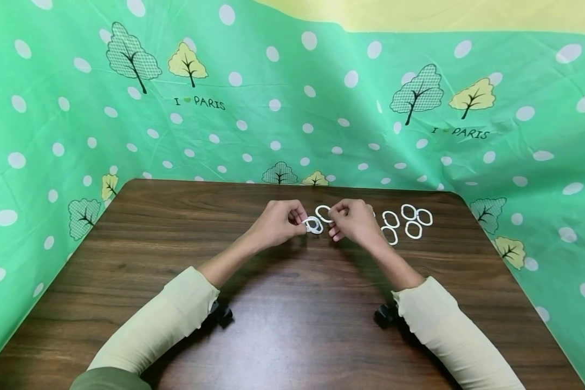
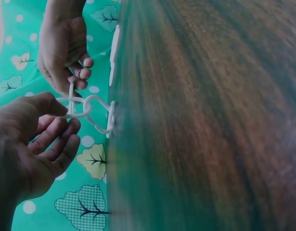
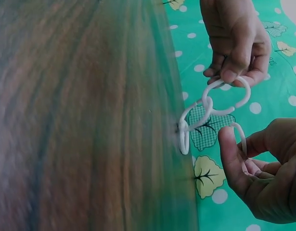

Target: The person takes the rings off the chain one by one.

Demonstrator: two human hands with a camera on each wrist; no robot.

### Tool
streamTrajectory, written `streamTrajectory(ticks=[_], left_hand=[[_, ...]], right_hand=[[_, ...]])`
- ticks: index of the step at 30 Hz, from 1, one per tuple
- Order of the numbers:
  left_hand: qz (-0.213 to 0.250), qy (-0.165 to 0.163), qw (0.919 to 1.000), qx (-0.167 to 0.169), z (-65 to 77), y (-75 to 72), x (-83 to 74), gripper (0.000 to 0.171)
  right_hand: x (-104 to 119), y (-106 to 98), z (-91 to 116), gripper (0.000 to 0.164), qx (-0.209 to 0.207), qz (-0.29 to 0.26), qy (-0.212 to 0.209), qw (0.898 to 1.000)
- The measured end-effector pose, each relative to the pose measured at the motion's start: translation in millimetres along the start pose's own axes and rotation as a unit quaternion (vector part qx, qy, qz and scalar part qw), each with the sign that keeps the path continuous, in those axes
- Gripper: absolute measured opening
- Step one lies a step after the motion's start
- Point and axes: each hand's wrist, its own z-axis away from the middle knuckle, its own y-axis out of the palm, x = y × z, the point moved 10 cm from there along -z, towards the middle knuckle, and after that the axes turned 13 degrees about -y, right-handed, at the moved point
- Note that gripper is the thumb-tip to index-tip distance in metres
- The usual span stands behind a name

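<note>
In the head view, the left hand (image 1: 280, 221) pinches a white ring (image 3: 249, 94) between thumb and fingers. This ring has a small gap in its side, seen in the right wrist view. A second white ring (image 3: 183, 114) is looped through it and hangs down, joined to a third ring (image 3: 187, 144) at the tabletop. Close by on the right, the right hand (image 1: 353, 219) pinches a separate white ring (image 1: 316, 212) between thumb and fingertips. In the right wrist view, that ring (image 3: 243, 137) is just beside the left hand's ring, its lower part hidden by fingers.
Several more white rings (image 1: 405, 229) lie on the brown wooden table (image 1: 292, 325) to the right of the right hand. A green dotted curtain (image 1: 253, 130) with printed trees stands behind the table and along its sides. Black devices (image 1: 221, 314) sit under both wrists.
</note>
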Motion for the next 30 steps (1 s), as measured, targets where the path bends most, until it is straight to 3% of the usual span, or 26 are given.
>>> streamTrajectory(ticks=[8, 16, 23, 30], left_hand=[[0.019, 0.008, 0.9997, -0.012, -1.1, -13.1, -0.9, 0.008], [0.035, -0.006, 0.9993, -0.010, 1.0, -22.5, 1.9, 0.008], [0.039, -0.012, 0.9989, -0.023, 1.6, -32.2, 4.3, 0.006], [0.031, -0.010, 0.9990, -0.032, 0.8, -43.0, 2.0, 0.006]], right_hand=[[0, -14, 0, 0.030, -0.004, 0.017, -0.005, 1.000], [-3, -36, 2, 0.024, -0.015, 0.096, -0.026, 0.995], [-10, -60, 5, 0.025, -0.037, 0.184, -0.041, 0.981], [-26, -79, 7, 0.029, -0.037, 0.181, -0.017, 0.983]])
